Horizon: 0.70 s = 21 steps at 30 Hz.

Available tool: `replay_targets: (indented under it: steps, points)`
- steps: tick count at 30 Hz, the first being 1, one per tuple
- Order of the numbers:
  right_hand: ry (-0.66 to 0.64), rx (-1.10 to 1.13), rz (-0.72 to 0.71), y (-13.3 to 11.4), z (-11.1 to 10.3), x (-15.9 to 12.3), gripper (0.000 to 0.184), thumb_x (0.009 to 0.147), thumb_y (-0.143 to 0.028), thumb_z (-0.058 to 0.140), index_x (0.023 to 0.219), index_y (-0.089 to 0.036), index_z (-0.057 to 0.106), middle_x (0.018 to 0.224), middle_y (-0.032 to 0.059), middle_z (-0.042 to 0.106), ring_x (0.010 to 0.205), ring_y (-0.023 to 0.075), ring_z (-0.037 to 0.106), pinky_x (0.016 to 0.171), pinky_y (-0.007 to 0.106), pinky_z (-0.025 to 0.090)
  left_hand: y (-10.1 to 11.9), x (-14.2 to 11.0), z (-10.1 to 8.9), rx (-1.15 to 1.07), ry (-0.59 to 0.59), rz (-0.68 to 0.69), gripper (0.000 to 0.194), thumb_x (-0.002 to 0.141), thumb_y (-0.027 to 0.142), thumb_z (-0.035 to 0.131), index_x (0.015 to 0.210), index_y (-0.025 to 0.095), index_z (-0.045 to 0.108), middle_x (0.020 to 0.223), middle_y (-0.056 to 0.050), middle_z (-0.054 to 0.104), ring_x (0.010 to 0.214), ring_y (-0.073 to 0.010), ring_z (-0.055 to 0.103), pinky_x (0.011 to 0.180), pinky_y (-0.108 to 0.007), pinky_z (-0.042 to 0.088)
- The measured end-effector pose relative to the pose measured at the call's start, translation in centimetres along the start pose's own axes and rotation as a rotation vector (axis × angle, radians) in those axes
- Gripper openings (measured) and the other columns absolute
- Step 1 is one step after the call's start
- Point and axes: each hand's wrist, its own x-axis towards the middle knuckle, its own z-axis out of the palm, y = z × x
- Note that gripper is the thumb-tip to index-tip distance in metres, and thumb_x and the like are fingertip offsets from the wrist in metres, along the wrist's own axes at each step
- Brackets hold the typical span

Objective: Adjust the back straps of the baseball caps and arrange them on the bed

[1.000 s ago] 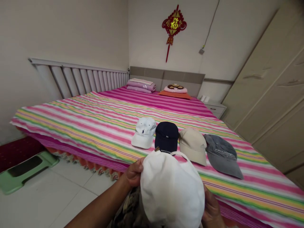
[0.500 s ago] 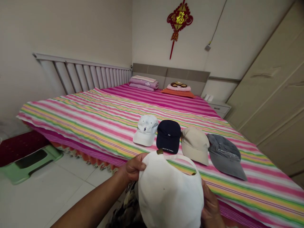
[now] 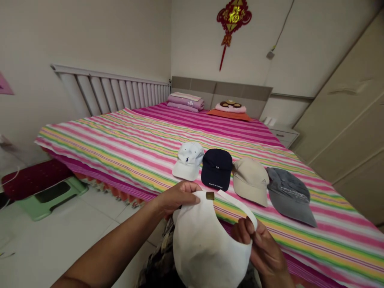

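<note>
and here are the fingers of the left hand (image 3: pixel 181 197), closed thumb over edge, pinching the white cap (image 3: pixel 207 250) right beside its brass buckle (image 3: pixel 210 195). across the opening, the right hand (image 3: pixel 265 248) has its fingers curled in, gripping the rim where the strap (image 3: pixel 238 203) joins; the strap arches up, its free end just beside the buckle, not in it. the cap hangs between both hands, in front of the bed (image 3: pixel 99 150), above the person's lap.

beyond it, four more caps in a row on the striped cover, brims toward us! from the left: logo cap (image 3: pixel 189 160), navy cap (image 3: pixel 217 169), beige cap (image 3: pixel 251 180), grey cap (image 3: pixel 290 194), neighbours touching or nearly so. further up, folded bedding (image 3: pixel 185 103) near the headboard (image 3: pixel 240 93), and off left on the floor, a green stool (image 3: pixel 67 190).
</note>
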Motion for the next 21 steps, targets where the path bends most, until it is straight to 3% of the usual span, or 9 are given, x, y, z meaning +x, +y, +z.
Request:
replay_targets:
  steps: [6, 10, 15, 19, 21]
  points:
    - [-0.062, -0.094, -0.015, -0.8, 1.8, 0.2, 0.02, 0.074, -0.036, 0.064, 0.067, -0.018, 0.059, 0.049, -0.0026, 0.041, 0.049, 0.0114, 0.039, 0.05, 0.024, 0.034, 1.3, -0.8, 1.2, 0.1, 0.097, 0.049, 0.025, 0.056, 0.029, 0.073, 0.063, 0.012, 0.056, 0.049, 0.004, 0.053, 0.038, -0.0041, 0.044, 0.039, -0.015, 0.033]
    - [-0.038, -0.136, 0.016, -1.4, 2.3, 0.2, 0.015, 0.07, -0.032, 0.067, 0.071, -0.019, 0.059, 0.052, -0.001, 0.048, 0.054, 0.0139, 0.046, 0.056, 0.027, 0.038, 1.9, -1.1, 1.4, 0.169, 0.081, 0.06, 0.024, 0.054, 0.027, 0.073, 0.063, 0.012, 0.055, 0.05, 0.004, 0.052, 0.04, -0.0038, 0.044, 0.039, -0.015, 0.033]
    - [-0.039, -0.133, 0.026, -1.6, 2.2, 0.6, 0.025, 0.075, -0.042, 0.062, 0.084, -0.018, 0.063, 0.042, -0.0064, 0.038, 0.039, 0.0094, 0.038, 0.051, 0.026, 0.038, 1.4, -1.1, 0.5, 0.163, 0.032, 0.046, 0.026, 0.056, 0.028, 0.075, 0.071, 0.011, 0.061, 0.058, 0.001, 0.058, 0.046, -0.0058, 0.05, 0.044, -0.016, 0.038]
    - [0.078, -0.179, 0.025, -1.9, 3.1, 1.5, 0.025, 0.076, -0.041, 0.062, 0.07, -0.016, 0.062, 0.045, -0.0041, 0.044, 0.038, 0.0072, 0.039, 0.042, 0.021, 0.031, 1.0, -1.1, -0.3, 0.141, -0.015, 0.057, 0.027, 0.06, 0.03, 0.075, 0.077, 0.012, 0.064, 0.061, 0.001, 0.06, 0.05, -0.0066, 0.053, 0.048, -0.017, 0.04]
    - [0.132, -0.225, 0.048, -2.2, 3.9, 2.0, 0.021, 0.073, -0.036, 0.068, 0.071, -0.016, 0.062, 0.051, -0.0031, 0.05, 0.038, 0.0051, 0.039, 0.04, 0.018, 0.028, 1.1, -1.1, -0.3, 0.149, -0.037, 0.062, 0.029, 0.061, 0.032, 0.074, 0.08, 0.012, 0.064, 0.061, 0.001, 0.06, 0.049, -0.006, 0.052, 0.048, -0.017, 0.039]
